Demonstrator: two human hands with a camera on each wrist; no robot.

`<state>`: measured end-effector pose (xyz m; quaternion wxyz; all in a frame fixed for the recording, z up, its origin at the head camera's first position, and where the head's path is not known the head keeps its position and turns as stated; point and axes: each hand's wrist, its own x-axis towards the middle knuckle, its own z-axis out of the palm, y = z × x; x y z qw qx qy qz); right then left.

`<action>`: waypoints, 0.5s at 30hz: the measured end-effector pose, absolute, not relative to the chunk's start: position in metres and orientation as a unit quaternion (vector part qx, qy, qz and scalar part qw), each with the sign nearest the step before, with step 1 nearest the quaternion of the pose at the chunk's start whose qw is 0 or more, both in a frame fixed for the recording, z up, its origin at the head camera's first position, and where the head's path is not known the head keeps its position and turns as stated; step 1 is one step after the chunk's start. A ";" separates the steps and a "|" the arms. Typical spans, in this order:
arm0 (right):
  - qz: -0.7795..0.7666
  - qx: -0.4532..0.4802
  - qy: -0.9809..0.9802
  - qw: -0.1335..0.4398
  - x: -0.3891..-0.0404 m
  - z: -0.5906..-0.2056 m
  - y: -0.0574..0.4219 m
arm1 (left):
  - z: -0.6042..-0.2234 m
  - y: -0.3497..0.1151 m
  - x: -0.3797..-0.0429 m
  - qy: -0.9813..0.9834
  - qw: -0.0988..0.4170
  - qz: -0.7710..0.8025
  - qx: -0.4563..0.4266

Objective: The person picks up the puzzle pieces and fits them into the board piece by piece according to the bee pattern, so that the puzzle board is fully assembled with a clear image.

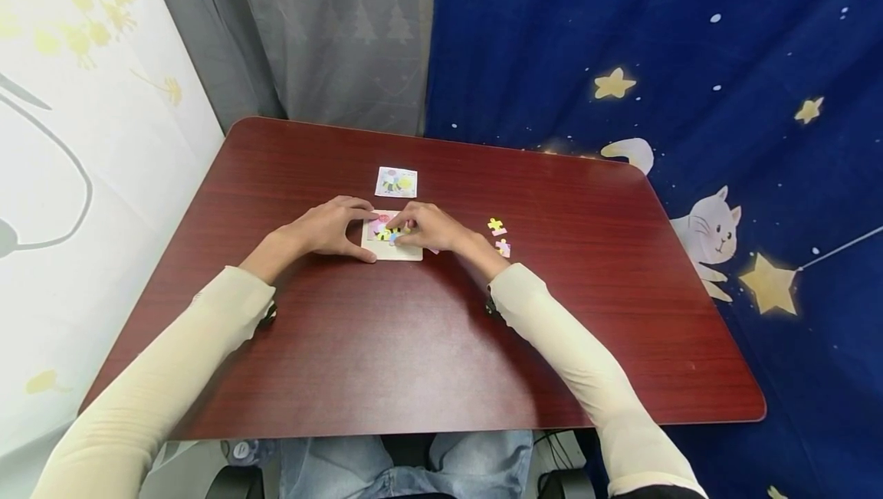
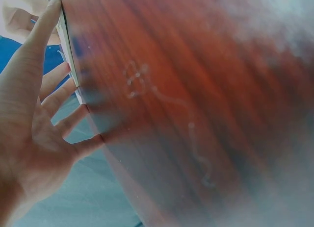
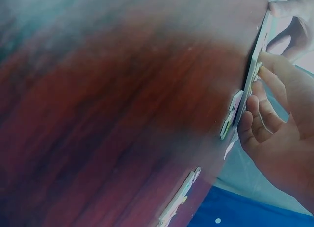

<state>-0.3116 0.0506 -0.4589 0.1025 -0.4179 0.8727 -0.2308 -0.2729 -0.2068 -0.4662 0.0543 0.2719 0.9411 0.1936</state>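
A small pale puzzle board (image 1: 393, 251) lies on the table, partly filled with pink, yellow and blue jigsaw pieces (image 1: 381, 228). At its left side rests my left hand (image 1: 329, 227), thumb along the near corner and straight, spread fingers by the far edge. In the left wrist view, that thumb (image 2: 46, 23) lies against the board's edge and the other fingertips reach the tabletop. My right hand (image 1: 431, 227) is over the board's right half, index finger and thumb pinching a puzzle piece among the placed ones. The right wrist view shows its fingers (image 3: 267, 112) curled at the board's edge; they hide part of the picture.
A picture card (image 1: 396, 182) with a bee lies just beyond the board. To the right are loose yellow-and-pink puzzle pieces (image 1: 496, 226) and another piece (image 1: 503, 247). Another loose piece (image 3: 231, 114) lies close beside the board. The dark red table (image 1: 386, 361) has rounded corners.
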 end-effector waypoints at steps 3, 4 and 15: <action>-0.224 -0.413 0.877 0.102 -0.310 -0.459 0.050 | -0.466 -0.207 -0.272 0.941 0.057 0.194 0.270; -0.222 -0.412 0.878 0.101 -0.309 -0.459 0.050 | -0.466 -0.207 -0.272 0.941 0.058 0.194 0.270; -0.208 -0.362 0.907 0.063 -0.304 -0.463 0.043 | -0.466 -0.207 -0.274 0.942 0.059 0.193 0.268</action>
